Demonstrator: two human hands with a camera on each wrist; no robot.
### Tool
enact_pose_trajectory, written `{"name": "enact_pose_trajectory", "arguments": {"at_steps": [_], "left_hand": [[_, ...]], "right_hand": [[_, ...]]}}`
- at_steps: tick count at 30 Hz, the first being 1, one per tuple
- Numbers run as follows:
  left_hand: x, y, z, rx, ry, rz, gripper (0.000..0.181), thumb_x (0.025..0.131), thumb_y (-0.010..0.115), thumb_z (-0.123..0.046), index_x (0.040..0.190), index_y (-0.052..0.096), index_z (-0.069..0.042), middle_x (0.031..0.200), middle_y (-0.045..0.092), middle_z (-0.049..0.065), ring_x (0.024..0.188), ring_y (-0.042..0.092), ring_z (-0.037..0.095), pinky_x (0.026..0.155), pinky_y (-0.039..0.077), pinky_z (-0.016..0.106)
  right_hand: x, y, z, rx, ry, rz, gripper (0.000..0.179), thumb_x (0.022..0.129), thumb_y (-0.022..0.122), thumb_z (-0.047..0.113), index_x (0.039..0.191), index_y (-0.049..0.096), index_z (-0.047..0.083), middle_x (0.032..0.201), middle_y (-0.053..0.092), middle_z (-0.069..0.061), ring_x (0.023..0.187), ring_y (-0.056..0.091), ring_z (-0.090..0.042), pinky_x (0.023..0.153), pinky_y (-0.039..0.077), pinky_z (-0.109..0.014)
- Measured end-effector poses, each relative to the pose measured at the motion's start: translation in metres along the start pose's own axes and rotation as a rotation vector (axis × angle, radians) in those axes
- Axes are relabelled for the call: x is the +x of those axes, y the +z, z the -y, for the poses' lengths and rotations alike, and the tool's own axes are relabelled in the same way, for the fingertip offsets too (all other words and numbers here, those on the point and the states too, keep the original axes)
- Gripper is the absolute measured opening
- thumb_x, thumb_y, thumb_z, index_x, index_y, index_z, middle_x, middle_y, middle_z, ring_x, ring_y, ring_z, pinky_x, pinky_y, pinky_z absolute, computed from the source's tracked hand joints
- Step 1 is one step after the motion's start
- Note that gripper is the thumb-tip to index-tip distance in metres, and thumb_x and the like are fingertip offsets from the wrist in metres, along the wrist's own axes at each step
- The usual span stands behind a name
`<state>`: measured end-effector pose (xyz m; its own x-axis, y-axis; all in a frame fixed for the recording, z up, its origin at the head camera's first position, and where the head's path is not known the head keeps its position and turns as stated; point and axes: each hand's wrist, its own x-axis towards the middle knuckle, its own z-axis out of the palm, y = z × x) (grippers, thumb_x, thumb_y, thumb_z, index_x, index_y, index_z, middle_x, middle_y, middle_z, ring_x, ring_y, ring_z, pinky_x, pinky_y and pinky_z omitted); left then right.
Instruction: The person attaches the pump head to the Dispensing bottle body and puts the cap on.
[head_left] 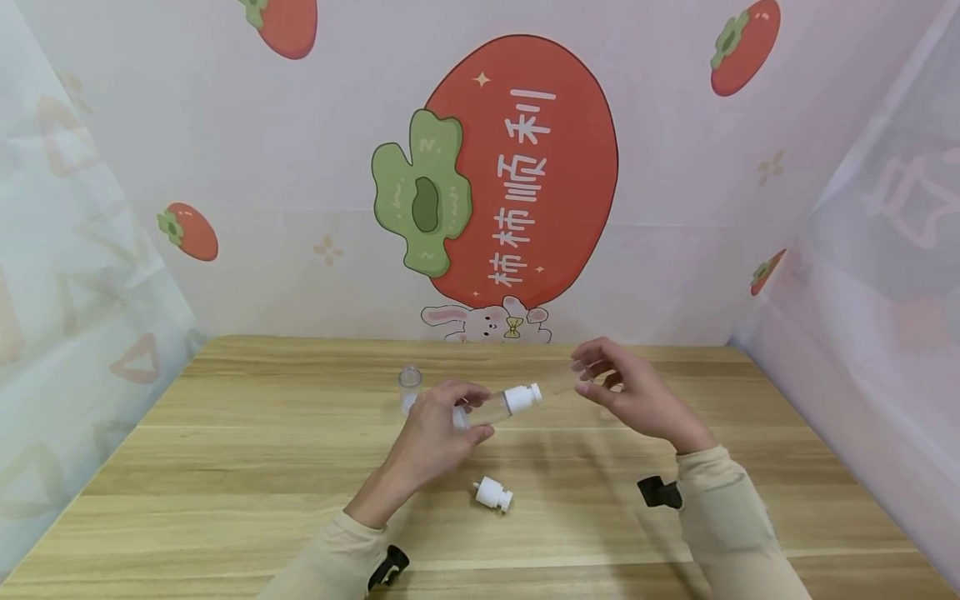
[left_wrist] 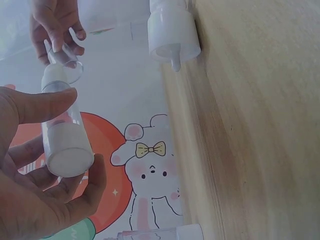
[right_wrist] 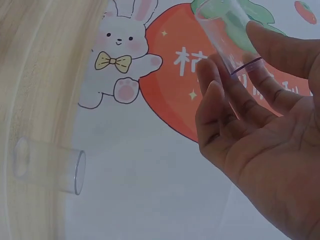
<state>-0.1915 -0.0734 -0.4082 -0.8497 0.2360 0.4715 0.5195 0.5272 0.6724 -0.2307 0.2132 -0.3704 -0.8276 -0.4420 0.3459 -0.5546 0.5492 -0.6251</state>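
While the left hand (head_left: 438,423) grips a bottle (head_left: 495,407), the right (head_left: 633,390) pinches a tube (right_wrist: 226,35).

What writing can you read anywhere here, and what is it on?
"柿柿顺利": on the big red persimmon on the backdrop.
Pink marks, right-hand sheet: too blurred to read.
White squiggles, green leaf: too small to read.
Bottle, loose white pump: no visible lettering.
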Motion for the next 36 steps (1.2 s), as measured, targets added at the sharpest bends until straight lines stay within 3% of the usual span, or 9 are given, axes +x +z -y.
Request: {"name": "enact_pose_trajectory", "arguments": {"at_steps": [14,18,27,36], "left_hand": [[0.000,0.000,-0.001,-0.012,-0.020,-0.015,0.036,0.075,0.087,0.002,0.108,0.074,-0.001,0.102,0.072,0.009,0.092,0.066,0.024,0.082,0.054,0.040],[0.000,0.000,-0.001,-0.029,-0.028,-0.010,0.036,0.075,0.087,0.001,0.109,0.073,0.000,0.103,0.072,0.010,0.094,0.067,0.026,0.083,0.054,0.040],[0.000,0.000,-0.001,-0.022,-0.005,-0.015,0.036,0.075,0.087,0.000,0.108,0.073,-0.001,0.102,0.072,0.010,0.091,0.065,0.021,0.081,0.054,0.038],[-0.001,0.000,-0.001,-0.039,-0.011,-0.005,0.038,0.074,0.088,0.000,0.109,0.073,0.000,0.104,0.072,0.012,0.092,0.066,0.026,0.082,0.053,0.040]], "right_hand": [[0.001,-0.004,0.002,0.206,0.051,0.074,0.032,0.095,0.071,0.006,0.124,0.058,0.005,0.116,0.065,-0.008,0.105,0.064,-0.027,0.085,0.055,-0.032],[0.002,-0.002,0.004,0.247,0.038,0.094,0.032,0.094,0.071,0.003,0.123,0.058,0.003,0.115,0.065,-0.016,0.104,0.064,-0.031,0.082,0.056,-0.033],[0.003,0.005,0.007,0.242,0.029,0.113,0.031,0.094,0.072,0.006,0.122,0.059,0.001,0.112,0.065,-0.011,0.101,0.064,-0.029,0.081,0.055,-0.033],[0.005,0.012,0.010,0.245,0.028,0.145,0.034,0.093,0.073,0.008,0.123,0.059,0.001,0.115,0.065,-0.015,0.103,0.063,-0.028,0.083,0.055,-0.035]]}}
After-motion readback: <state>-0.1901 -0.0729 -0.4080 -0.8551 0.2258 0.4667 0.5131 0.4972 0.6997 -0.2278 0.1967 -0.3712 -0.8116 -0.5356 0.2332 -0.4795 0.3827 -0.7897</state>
